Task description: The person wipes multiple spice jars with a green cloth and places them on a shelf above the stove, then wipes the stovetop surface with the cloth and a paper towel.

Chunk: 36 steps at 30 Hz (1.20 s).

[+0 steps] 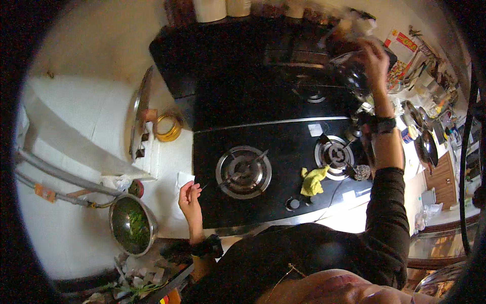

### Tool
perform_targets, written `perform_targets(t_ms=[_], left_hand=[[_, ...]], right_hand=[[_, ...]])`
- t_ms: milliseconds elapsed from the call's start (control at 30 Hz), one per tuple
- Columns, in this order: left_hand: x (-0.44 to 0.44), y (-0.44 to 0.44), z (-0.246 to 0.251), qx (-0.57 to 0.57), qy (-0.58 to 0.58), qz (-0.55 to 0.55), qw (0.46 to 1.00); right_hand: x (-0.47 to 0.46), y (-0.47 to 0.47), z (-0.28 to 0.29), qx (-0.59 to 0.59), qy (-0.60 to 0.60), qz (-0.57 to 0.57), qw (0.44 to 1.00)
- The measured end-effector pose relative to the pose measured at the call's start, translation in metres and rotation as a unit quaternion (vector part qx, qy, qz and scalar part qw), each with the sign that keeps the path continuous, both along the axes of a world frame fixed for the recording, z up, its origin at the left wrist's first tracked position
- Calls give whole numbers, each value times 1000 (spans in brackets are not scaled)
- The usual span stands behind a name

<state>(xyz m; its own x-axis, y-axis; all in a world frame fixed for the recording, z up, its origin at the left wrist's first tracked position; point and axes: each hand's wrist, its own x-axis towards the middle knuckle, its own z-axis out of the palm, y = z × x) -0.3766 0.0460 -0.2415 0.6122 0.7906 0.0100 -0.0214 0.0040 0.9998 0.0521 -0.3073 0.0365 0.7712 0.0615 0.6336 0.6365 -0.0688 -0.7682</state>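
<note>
A black glass gas hob (281, 152) lies before me, with a large burner (243, 172) on the left and a smaller one (337, 154) on the right. My left hand (190, 198) is over the hob's left front edge, fingers loosely curled, near a white paper piece (185, 178); nothing shows in it. Raised at the upper right, my right hand (374, 57) is by a blurred object (360, 24) near the dark range hood; whether it holds anything is unclear. A yellow cloth (315, 181) lies beside the smaller burner, and a scouring ball (361, 172) sits right of it.
At the left are a metal bowl of green leaves (133, 226), a roll of yellow tape (169, 128) and a pipe (68, 178) along the wall. Pans (428, 148) and a small tub (410, 134) crowd the right counter. Containers (238, 7) stand at the top.
</note>
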Motion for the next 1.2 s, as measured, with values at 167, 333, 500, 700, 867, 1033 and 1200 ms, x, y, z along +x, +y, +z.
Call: perform_targets(t_ms=[167,333,500,700,867,1033,1200], left_hand=[[33,-22,2,21,-14,1,1000],[47,-47,4,58,0,-1,998],[51,-67,3,47,33,30,998],[55,-75,5,66,47,41,996],[69,-80,8,76,38,13,996],[77,-84,11,59,71,0,996],[79,-80,13,66,82,-6,994]], right_hand=[[96,-136,61,-45,-100,-158,981],[202,-183,75,-255,-217,-400,853],[272,-171,57,-306,-206,-456,810],[286,-151,66,-164,-54,-343,923],[214,-132,66,-191,-49,-279,940],[146,-118,50,-125,-26,-237,963],[105,-161,-74,-215,-202,-271,916]])
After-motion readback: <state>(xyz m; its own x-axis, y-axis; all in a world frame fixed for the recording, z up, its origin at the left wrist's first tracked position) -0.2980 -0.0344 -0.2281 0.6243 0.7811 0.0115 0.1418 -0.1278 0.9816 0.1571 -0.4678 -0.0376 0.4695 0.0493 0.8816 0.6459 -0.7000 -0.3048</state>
